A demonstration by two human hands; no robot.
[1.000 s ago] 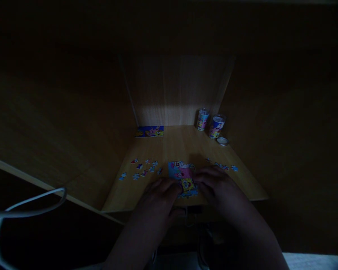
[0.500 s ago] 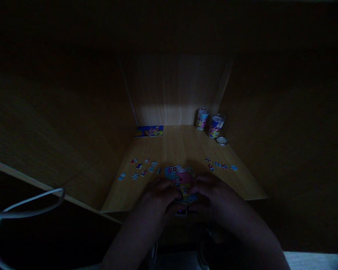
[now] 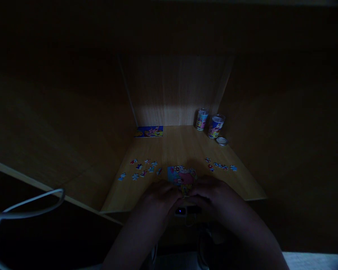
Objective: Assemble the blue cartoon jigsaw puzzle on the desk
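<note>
A partly joined cartoon jigsaw (image 3: 181,175) lies near the front edge of a wooden desk (image 3: 183,146). My left hand (image 3: 159,198) and my right hand (image 3: 211,195) meet over its near side, fingers curled and pressed on its lower edge. The near part of the jigsaw is hidden under my fingers. The light is very dim, so I cannot make out whether either hand pinches a piece. Loose pieces (image 3: 141,168) lie scattered to the left, and more loose pieces (image 3: 221,166) lie to the right.
A flat printed picture (image 3: 149,131) lies at the back left. Two printed tins (image 3: 210,123) and a round lid (image 3: 222,141) stand at the back right. Wooden walls close in the desk on three sides. A white cable (image 3: 22,213) loops at the lower left.
Both hands have drawn closer together and back toward the desk's front edge, now covering the yellow lower part of the jigsaw that showed a second ago.
</note>
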